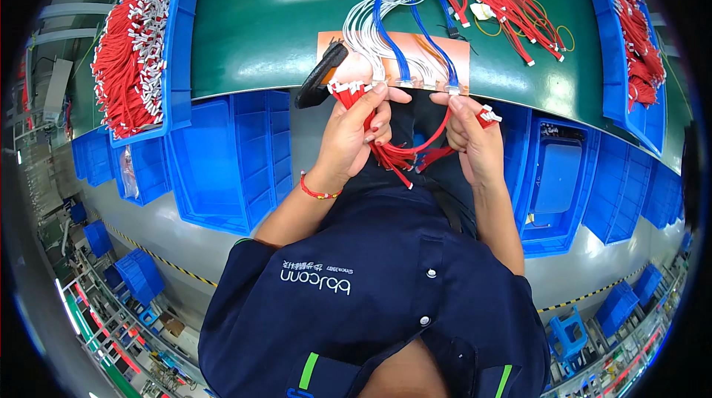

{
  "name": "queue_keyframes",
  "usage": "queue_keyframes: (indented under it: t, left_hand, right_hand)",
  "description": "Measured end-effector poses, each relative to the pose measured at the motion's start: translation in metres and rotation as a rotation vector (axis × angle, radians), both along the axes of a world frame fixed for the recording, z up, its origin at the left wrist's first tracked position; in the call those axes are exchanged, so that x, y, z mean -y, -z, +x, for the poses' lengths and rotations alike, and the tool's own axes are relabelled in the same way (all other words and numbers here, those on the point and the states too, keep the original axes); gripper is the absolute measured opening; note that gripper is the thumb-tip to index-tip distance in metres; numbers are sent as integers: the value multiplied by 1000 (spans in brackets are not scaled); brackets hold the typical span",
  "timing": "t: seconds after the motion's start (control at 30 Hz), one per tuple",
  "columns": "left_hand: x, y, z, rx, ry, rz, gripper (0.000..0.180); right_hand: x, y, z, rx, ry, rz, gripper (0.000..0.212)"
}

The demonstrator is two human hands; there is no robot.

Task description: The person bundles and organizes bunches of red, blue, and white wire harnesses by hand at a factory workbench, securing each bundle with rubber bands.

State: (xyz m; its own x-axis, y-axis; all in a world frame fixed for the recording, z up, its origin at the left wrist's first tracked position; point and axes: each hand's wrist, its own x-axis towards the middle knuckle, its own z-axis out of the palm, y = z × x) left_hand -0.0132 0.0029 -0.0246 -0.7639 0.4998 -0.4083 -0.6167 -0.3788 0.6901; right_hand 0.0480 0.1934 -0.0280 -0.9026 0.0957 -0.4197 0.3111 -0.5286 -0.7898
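Observation:
My left hand is closed around a bundle of red cables with white plug ends, at the green table's front edge. My right hand pinches more red cable, and white plugs stick out beside its thumb. A red cable curves between both hands, and loose red ends hang below the left one. Just beyond my fingertips, an orange board lies at the edge, with white and blue wires running to connectors along its front. My thumb tips are close to those connectors; whether they touch is unclear.
A black, thick-handled object juts over the edge beside my left hand. Loose red cables lie at the far right. Blue bins full of red cables stand left and right. More blue bins sit below the table.

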Motion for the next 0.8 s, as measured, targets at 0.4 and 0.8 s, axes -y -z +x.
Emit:
queue_keyframes:
  t: [0.4,0.8]
  left_hand:
    - [-8,-16,26,-220,222,-162,29]
    - [-19,-11,33,-407,158,-185,19]
  right_hand:
    - [6,-4,14,-251,-197,338,47]
    - [13,4,7,-343,-462,483,57]
